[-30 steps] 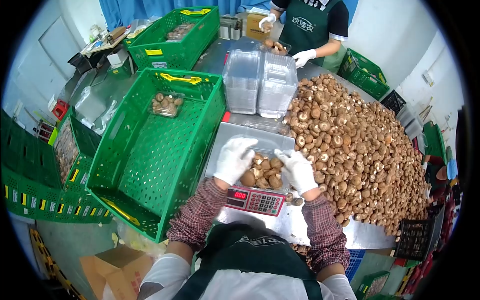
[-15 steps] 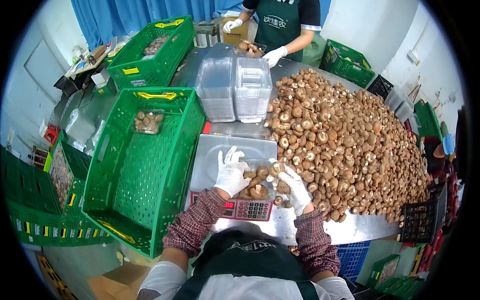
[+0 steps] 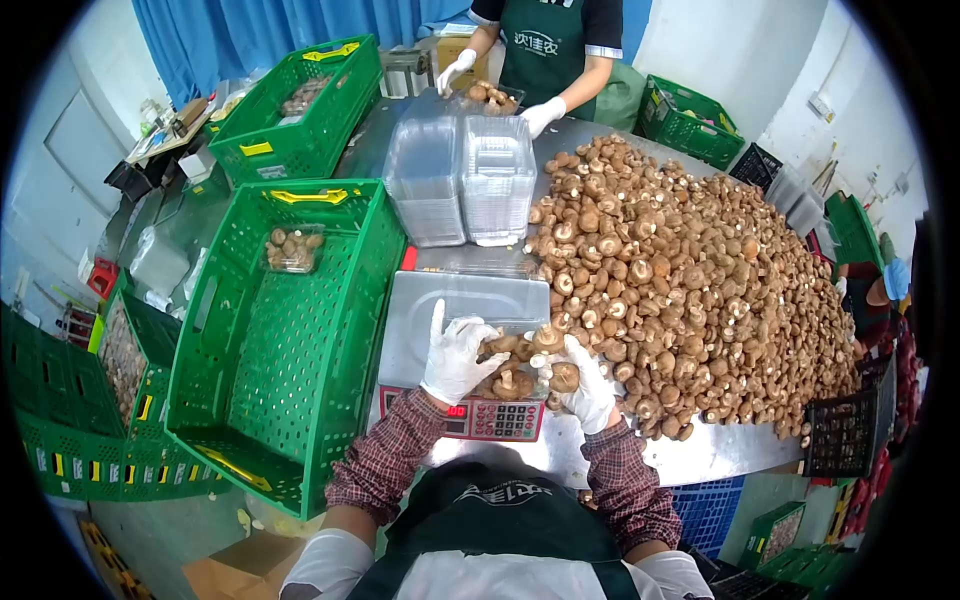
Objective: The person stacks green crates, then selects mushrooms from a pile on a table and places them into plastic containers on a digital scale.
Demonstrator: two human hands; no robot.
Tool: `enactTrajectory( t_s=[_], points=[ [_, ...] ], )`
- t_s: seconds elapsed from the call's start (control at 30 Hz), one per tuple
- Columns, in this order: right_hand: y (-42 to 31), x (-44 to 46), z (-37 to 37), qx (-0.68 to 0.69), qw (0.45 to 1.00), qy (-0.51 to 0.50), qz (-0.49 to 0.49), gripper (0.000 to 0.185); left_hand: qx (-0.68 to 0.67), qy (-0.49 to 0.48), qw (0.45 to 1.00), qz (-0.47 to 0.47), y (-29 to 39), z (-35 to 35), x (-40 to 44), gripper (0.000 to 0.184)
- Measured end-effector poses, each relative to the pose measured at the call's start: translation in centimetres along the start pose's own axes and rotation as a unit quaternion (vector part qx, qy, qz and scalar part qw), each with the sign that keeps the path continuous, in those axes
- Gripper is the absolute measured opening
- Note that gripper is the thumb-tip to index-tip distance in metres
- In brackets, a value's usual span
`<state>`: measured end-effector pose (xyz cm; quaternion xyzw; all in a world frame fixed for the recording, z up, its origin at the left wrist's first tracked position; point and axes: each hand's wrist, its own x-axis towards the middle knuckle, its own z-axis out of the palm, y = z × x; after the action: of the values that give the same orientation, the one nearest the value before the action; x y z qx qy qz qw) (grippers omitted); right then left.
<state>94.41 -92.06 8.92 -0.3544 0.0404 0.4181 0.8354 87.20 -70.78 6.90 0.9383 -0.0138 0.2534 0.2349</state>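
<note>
A clear plastic tray of brown mushrooms rests on a scale with a red keypad panel. My left hand, in a white glove, is at the tray's left side. One finger points up while the thumb and other fingers bend around a mushroom. My gloved right hand is closed on a mushroom at the tray's right edge. Another mushroom lies against its fingertips. Fingers partly hide the tray's contents.
To the right spreads a big mushroom heap. Stacked clear trays stand behind the scale. A green crate on the left contains one filled tray. Across the table a co-worker in white gloves handles another mushroom tray.
My left hand's fingers have drawn in toward the mushrooms, leaving one finger raised. My right hand has lowered slightly and turned; the mushroom at its fingertips now sits cap up over the tray.
</note>
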Motion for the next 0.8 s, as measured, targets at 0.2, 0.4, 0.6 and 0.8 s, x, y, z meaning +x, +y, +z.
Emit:
enactTrajectory(
  t_s=[0.2, 0.4, 0.6, 0.8],
  points=[
    [0.4, 0.2, -0.7, 0.082, 0.993, -0.084, 0.019, 0.045, 0.051, 0.078, 0.994, 0.047, 0.0, 0.0, 0.1, 0.048],
    [0.1, -0.5, 1.5, 0.017, 0.999, 0.042, 0.013, 0.061, 0.018, 0.067, 0.997, 0.024, 0.9, -0.8, 0.4, 0.05],
    [-0.6, -2.3, 0.2, 0.019, 1.0, -0.008, -0.01, 0.052, 0.027, -0.011, 0.997, 0.067, 0.0, -0.3, 0.6, 0.034],
    [-2.0, -12.2, -1.1, -0.144, 0.98, 0.137, -0.027, 0.052, -0.231, -0.001, 0.97, -0.075, 0.0, -1.3, 1.0, 0.03]
  ],
)
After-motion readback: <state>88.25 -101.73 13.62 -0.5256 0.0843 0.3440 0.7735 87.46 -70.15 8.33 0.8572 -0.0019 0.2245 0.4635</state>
